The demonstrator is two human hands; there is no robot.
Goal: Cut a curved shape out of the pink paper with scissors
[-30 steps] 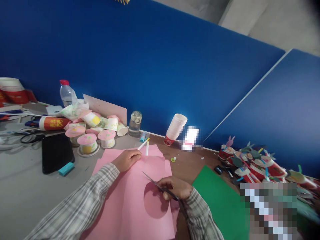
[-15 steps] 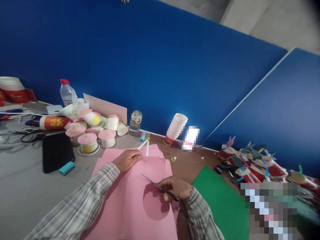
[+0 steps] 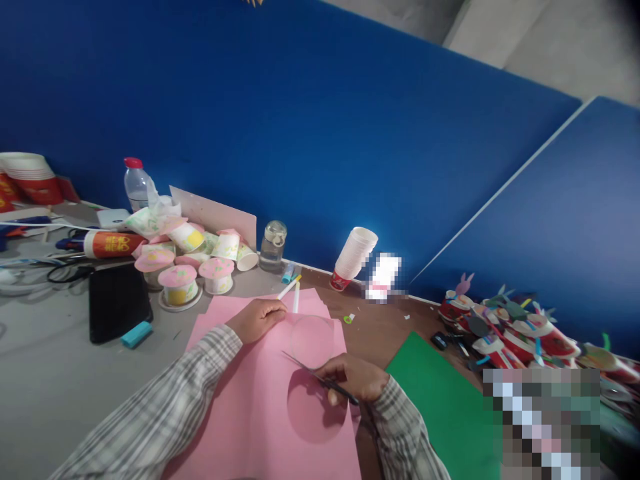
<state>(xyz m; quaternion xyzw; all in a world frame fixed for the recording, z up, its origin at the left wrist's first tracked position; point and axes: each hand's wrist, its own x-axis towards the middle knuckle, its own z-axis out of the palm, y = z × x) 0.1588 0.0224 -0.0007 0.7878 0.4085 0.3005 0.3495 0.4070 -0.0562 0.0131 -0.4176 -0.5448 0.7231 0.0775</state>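
Observation:
Sheets of pink paper (image 3: pixel 240 400) lie in front of me. My left hand (image 3: pixel 257 321) is closed at the top sheet's upper edge, fingers pressed together on the paper. My right hand (image 3: pixel 354 378) grips a pair of dark scissors (image 3: pixel 303 365), whose narrow blades point left across the sheet. Just above the blades a round outline (image 3: pixel 313 339) shows on the paper. Below them is a large round opening (image 3: pixel 315 413) with pink showing through it. Beyond my left fingertips lie white sticks, perhaps markers (image 3: pixel 297 298), one with a yellow end.
Decorated paper cups (image 3: pixel 180 285) crowd the left, near a black tablet-like slab (image 3: pixel 120 303) and a blue block (image 3: pixel 137 335). A glass jar (image 3: pixel 273 247) and stacked white cups (image 3: pixel 355 257) stand by the blue partition (image 3: pixel 320 133). Green paper (image 3: pixel 440 407) and cup crafts (image 3: pixel 520 340) lie right.
The view has shifted slightly. Both hands and the scissors keep nearly the same place on the pink paper.

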